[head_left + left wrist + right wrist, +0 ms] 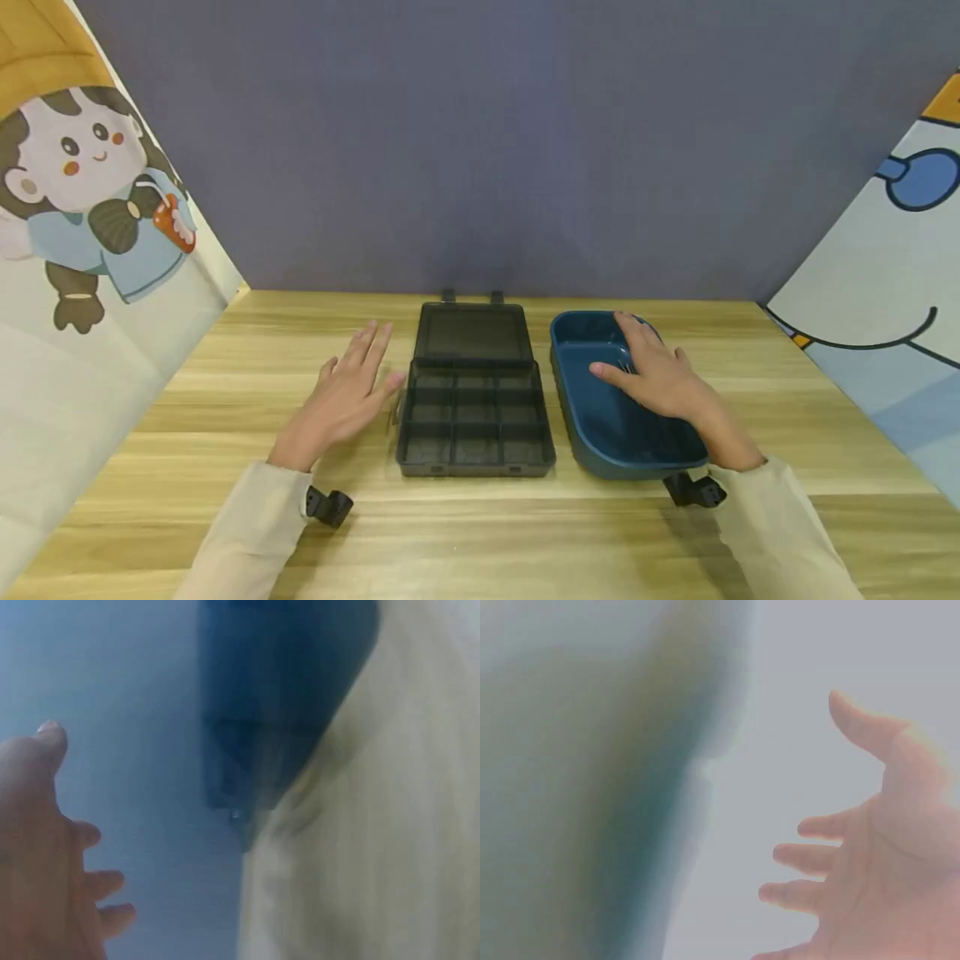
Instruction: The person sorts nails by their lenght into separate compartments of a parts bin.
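Observation:
In the head view a dark translucent compartment box (477, 446) lies on the table with its lid (474, 332) folded back. My left hand (345, 404) hovers at the box's left side, fingers extended and thumb near its edge; nothing is in it. Right of the box stands a deep blue tray (600, 417). Over that tray my right hand (660, 375) spreads its fingers, holding nothing visible. Small thin metallic items (626, 365) show inside the tray, partly hidden by the right hand. Both wrist views are blurred, but each shows a hand with fingers apart.
The wood-grain table (480, 542) ends at a grey-blue upright panel (495, 150) behind the box. White side panels carry cartoon prints, a child figure (97, 175) at left and a blue-and-white one (900, 283) at right. A small black camera mount sits at each wrist.

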Demonstrator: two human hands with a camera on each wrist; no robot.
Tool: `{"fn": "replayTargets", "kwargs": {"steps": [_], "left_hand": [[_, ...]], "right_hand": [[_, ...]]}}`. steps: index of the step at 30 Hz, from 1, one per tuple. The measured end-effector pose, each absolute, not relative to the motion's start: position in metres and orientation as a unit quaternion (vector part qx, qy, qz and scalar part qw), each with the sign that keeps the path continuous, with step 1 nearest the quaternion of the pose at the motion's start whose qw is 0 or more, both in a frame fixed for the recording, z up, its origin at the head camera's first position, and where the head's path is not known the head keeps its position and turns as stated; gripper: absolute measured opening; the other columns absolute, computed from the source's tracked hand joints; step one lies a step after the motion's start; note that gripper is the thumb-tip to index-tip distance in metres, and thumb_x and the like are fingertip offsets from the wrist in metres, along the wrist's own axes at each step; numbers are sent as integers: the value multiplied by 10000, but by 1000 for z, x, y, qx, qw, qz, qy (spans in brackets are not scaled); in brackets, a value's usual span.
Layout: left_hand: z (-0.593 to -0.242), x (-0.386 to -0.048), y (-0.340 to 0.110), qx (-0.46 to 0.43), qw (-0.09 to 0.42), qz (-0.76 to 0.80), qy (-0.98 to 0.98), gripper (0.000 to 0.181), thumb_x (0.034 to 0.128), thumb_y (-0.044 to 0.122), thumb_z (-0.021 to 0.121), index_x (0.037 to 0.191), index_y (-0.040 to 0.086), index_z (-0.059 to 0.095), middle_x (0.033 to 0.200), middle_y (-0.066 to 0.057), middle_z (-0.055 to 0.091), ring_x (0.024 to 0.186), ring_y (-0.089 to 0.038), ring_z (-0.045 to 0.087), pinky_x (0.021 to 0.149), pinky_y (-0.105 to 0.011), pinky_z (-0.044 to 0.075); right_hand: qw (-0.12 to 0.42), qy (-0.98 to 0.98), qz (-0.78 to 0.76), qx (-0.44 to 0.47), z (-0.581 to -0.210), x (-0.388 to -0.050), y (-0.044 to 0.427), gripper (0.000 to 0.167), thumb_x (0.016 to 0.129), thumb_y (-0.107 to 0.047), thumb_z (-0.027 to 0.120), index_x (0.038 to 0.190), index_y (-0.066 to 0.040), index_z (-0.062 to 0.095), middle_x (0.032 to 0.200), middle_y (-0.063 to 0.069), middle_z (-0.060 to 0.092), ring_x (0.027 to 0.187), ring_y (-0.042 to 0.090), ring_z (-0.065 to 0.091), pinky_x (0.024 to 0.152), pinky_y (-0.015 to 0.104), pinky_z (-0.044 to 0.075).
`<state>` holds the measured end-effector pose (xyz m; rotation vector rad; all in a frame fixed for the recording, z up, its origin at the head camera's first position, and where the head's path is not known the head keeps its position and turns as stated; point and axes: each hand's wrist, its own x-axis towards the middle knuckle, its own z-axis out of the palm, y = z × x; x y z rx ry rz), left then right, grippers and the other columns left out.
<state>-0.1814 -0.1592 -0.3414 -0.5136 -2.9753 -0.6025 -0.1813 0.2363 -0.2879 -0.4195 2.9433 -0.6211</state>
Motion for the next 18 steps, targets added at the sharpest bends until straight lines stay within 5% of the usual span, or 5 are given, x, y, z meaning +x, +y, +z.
{"fn": "replayTargets", "kwargs": {"steps": [10, 18], "left_hand": [[-363, -190, -152, -224, -5, -343, -912, 647, 1037, 417, 266, 1542, 109, 4, 1604, -138, -2, 1470, -359, 36, 1147, -584, 119], [-371, -188, -143, -229, -34, -367, -901, 674, 1030, 427, 299, 1541, 112, -7, 1604, -144, -17, 1472, -353, 24, 1151, -577, 120]], "right_hand": [[111, 959, -202, -163, -271, -195, 246, 899, 945, -396, 557, 1486, 94, 32, 1520, 365, 75, 1358, 546, 179, 1052, 659, 237], [133, 964, -174, -152, -271, -211, 259, 766, 916, -273, 614, 1382, 205, 239, 1373, 428, 334, 1234, 554, 378, 961, 606, 389]]}}
